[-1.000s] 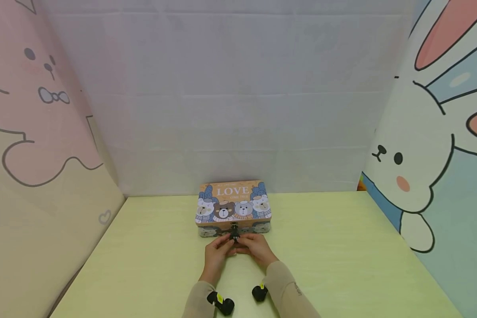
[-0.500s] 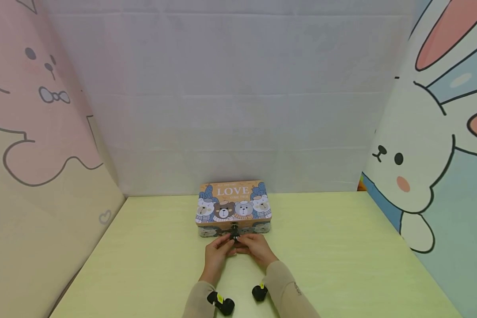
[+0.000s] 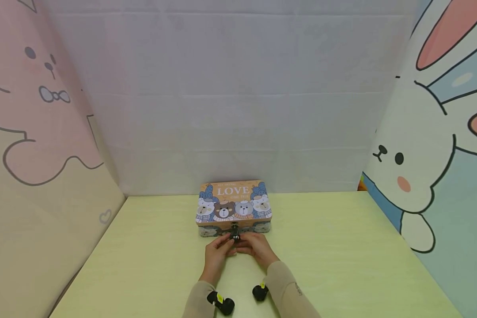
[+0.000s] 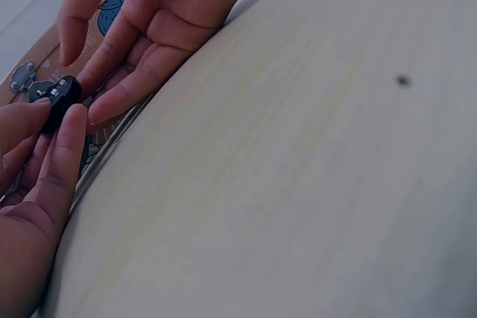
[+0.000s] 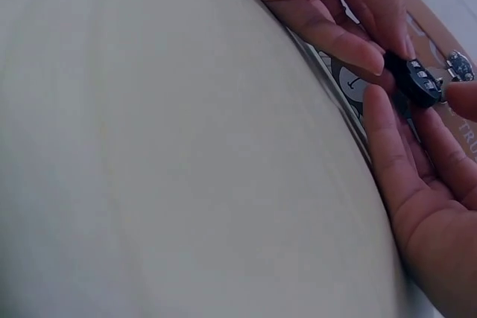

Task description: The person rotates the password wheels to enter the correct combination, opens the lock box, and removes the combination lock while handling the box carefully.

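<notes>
A tin box [image 3: 233, 205] with bears and the word LOVE on its lid stands shut against the back. From the latch [image 5: 460, 66] on its front hangs a small black combination padlock [image 4: 62, 102], its number dials turned up. My left hand [image 3: 214, 260] pinches the padlock between thumb and fingers. Beside it my right hand [image 3: 260, 251] has its thumb lifted off the padlock, with a gap between. The right forefinger lies close behind the padlock; whether it touches is hard to tell. The dial digits are too small to read.
Both hands are over a pale yellow-green table [image 3: 155, 260]. A white cloth wall [image 3: 230, 101] rises right behind the box. Cartoon-printed panels flank the table, with a rabbit [image 3: 413, 176] on the right. Black devices [image 3: 224, 305] sit on both wrists.
My right thumb has come off the padlock and lifted slightly, baring more of the dials. The left hand and the box have kept their places.
</notes>
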`<state>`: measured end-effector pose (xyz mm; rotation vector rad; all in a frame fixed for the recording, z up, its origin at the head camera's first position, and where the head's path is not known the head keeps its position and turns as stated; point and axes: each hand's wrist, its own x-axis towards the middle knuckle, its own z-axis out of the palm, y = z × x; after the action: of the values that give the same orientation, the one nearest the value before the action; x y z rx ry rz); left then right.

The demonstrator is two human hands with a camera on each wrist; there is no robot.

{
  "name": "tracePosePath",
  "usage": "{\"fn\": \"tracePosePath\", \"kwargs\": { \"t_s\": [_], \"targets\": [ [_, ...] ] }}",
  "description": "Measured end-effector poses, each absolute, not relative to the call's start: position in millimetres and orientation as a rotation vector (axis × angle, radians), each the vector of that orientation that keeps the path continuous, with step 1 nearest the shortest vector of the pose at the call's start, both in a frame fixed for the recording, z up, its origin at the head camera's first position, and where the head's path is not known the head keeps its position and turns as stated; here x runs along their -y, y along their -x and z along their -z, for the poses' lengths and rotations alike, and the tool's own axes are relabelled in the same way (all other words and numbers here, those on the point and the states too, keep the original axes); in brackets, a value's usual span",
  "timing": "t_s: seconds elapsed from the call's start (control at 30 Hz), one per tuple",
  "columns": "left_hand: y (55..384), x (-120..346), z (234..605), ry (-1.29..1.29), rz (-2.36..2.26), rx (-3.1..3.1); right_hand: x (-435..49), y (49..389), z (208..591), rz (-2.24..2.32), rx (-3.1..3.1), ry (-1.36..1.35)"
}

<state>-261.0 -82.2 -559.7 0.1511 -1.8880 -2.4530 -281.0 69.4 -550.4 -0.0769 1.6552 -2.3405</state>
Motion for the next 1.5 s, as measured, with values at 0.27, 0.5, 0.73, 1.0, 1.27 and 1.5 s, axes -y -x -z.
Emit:
{"fn": "tracePosePath", "kwargs": {
  "t_s": [0.27, 0.5, 0.73, 1.0, 1.27, 1.5],
  "targets": [
    [264, 83, 563, -0.162, 2.441, 1.893, -68, 280, 548, 2.339, -1.71, 0.066],
    [263, 82, 563, -0.157, 2.429, 1.888, -67, 279, 550, 2.328, -1.752, 0.056],
    [263, 81, 564, -0.17, 2.417, 1.894, -67, 279, 550, 2.295, -1.783, 0.075],
    [264, 81, 565, -0.151, 2.414, 1.907, -67, 280, 549, 2.282, -1.784, 0.075],
    [260, 82, 557, -0.147, 2.437, 1.911, -67, 283, 551, 2.239, -1.803, 0.079],
    [247, 81, 534, -0.123, 2.439, 1.915, -68, 282, 550, 2.267, -1.757, 0.049]
  ]
}}
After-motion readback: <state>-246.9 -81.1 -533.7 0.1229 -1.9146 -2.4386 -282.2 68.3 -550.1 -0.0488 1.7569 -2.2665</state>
